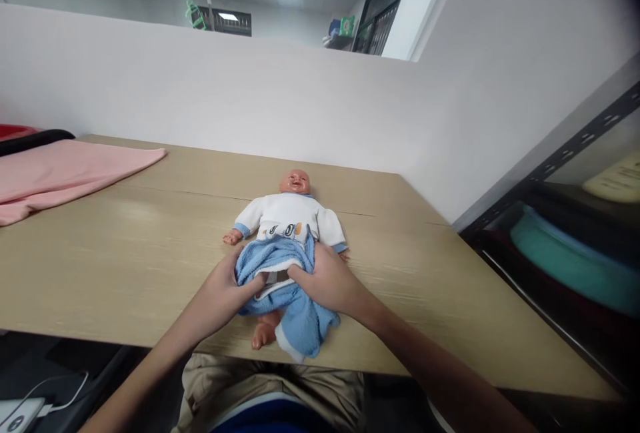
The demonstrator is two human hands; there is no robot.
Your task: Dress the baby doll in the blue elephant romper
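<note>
A baby doll lies on its back on the wooden table, head away from me, in a white top with blue cuffs. Bunched blue trousers cover its waist and legs, and one bare foot sticks out near the table's front edge. My left hand grips the blue waistband on the doll's right side, fingers closed. On the other side my right hand pinches the same waistband, thumb tucked into the fabric.
A pink cloth lies at the table's far left. White partition walls stand behind. A metal shelf with a teal round object stands to the right. A white device with a cable sits low at the left.
</note>
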